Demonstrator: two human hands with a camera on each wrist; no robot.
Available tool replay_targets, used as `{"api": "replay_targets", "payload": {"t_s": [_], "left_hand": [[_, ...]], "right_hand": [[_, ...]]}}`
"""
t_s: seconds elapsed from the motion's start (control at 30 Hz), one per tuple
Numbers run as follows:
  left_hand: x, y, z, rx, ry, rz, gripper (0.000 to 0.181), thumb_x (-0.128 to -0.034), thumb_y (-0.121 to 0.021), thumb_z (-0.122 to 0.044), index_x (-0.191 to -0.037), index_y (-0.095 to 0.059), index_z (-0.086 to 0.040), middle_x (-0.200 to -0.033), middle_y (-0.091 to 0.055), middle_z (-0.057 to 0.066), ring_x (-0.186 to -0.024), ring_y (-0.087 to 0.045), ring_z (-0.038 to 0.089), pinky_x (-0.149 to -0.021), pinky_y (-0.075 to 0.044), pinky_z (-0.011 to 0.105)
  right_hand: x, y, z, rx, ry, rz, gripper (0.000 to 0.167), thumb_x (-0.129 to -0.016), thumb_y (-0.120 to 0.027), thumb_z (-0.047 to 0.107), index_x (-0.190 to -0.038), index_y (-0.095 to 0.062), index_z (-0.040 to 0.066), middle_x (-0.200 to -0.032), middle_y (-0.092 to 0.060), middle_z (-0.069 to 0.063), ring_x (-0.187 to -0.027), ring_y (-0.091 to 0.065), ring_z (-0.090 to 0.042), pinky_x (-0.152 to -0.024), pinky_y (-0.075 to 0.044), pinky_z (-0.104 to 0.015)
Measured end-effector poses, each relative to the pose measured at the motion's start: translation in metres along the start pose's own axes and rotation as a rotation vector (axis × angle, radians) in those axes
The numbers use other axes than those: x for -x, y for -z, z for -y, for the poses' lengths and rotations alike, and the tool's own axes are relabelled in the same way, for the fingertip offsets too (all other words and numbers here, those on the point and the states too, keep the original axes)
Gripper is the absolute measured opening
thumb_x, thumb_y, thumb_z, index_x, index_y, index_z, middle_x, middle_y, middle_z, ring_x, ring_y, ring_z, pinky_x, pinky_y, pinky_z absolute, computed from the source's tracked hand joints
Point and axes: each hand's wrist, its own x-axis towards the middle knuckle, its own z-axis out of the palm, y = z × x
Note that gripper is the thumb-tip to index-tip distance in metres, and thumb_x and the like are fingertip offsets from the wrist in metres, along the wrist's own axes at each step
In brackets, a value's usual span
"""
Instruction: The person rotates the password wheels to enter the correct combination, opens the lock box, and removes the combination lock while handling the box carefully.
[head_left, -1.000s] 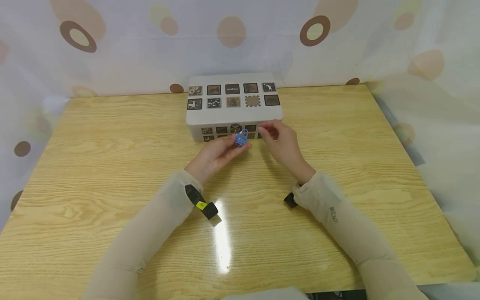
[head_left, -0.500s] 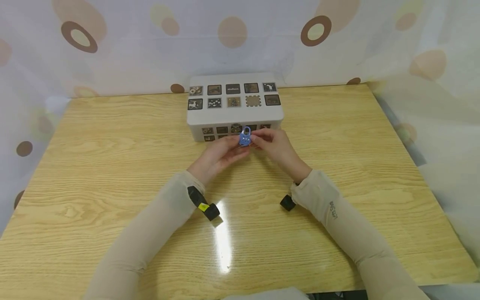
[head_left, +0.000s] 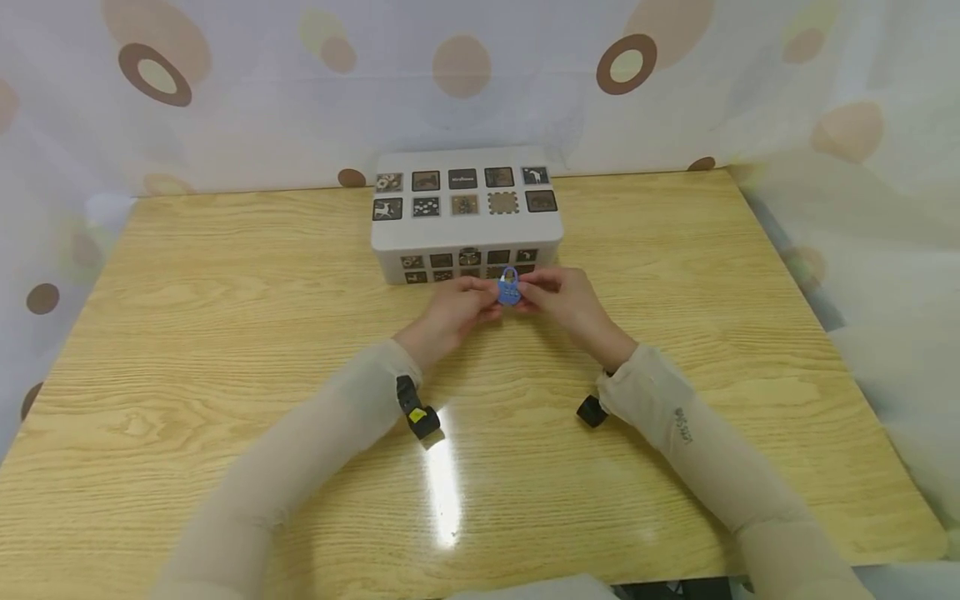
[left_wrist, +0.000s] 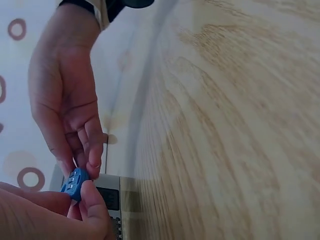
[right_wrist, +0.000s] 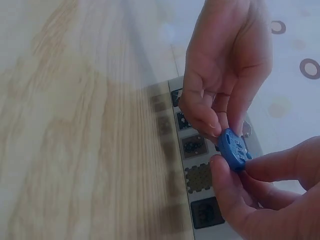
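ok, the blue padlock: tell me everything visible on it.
The blue padlock looks smooth, plastic or painted, with a rounded body and a looped shackle. Its face bears what look like number dials, digits unreadable. The left hand and right hand pinch it from either side, in front of the white box, shackle pointing toward the box. Whether it's latched, I can't tell.

The left forearm [head_left: 307,450] and right forearm [head_left: 720,458] slant forward and inward, the left hand [head_left: 453,312] and right hand [head_left: 576,307] close and facing each other. Both hands pinch between thumb and fingertips [right_wrist: 270,168]; the remaining fingers seem loosely bent, though partly hidden.
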Motion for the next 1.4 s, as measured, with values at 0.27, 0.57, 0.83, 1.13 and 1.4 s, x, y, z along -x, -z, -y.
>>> {"api": "replay_targets", "payload": {"t_s": [0.27,0.57,0.83,1.13,1.4], "left_hand": [[-0.003,-0.016,-0.004,-0.13,0.001,0.015,0.026,-0.0947,-0.054,0.004,-0.12,-0.055,0.01,-0.117,-0.058,0.023,-0.074,-0.061,0.016,-0.091,-0.054,0.033],[-0.003,-0.036,-0.008,-0.185,-0.001,0.055,0.028,-0.094,-0.049,0.008,-0.121,-0.056,0.013,-0.123,-0.057,0.024,-0.097,-0.062,0.027,-0.096,-0.052,0.034],[-0.008,-0.056,-0.005,-0.232,-0.024,0.063,0.03,-0.0921,-0.051,0.007,-0.121,-0.059,0.012,-0.129,-0.056,0.02,-0.107,-0.062,0.027,-0.096,-0.051,0.032],[-0.016,-0.077,-0.003,-0.208,-0.009,0.085,0.029,-0.0929,-0.053,0.005,-0.121,-0.06,0.01,-0.129,-0.057,0.017,-0.111,-0.059,0.025,-0.096,-0.05,0.029],[-0.022,-0.091,-0.002,-0.159,0.017,0.093,0.025,-0.0912,-0.053,0.007,-0.114,-0.06,0.014,-0.123,-0.058,0.019,-0.109,-0.058,0.028,-0.098,-0.049,0.033]], "right_hand": [[0.003,0.014,-0.005,-0.014,-0.013,-0.021,0.028,-0.096,-0.054,-0.002,-0.118,-0.057,-0.017,-0.116,-0.06,-0.033,-0.074,-0.066,-0.005,-0.08,-0.058,-0.026],[0.006,0.032,-0.009,0.026,-0.061,-0.046,0.03,-0.097,-0.054,0.002,-0.12,-0.057,-0.016,-0.119,-0.059,-0.032,-0.074,-0.066,-0.005,-0.081,-0.057,-0.026],[0.008,0.048,-0.013,0.091,-0.091,-0.084,0.033,-0.097,-0.056,0.008,-0.121,-0.057,-0.014,-0.118,-0.061,-0.031,-0.075,-0.066,-0.003,-0.079,-0.057,-0.023],[0.005,0.066,-0.02,0.147,-0.12,-0.099,0.034,-0.098,-0.055,0.008,-0.122,-0.056,-0.016,-0.115,-0.063,-0.027,-0.07,-0.064,0.001,-0.074,-0.055,-0.016],[0.005,0.077,-0.022,0.233,-0.16,-0.047,0.041,-0.096,-0.06,0.017,-0.123,-0.056,-0.014,-0.122,-0.06,-0.026,-0.076,-0.061,0.004,-0.074,-0.054,-0.014]]}}
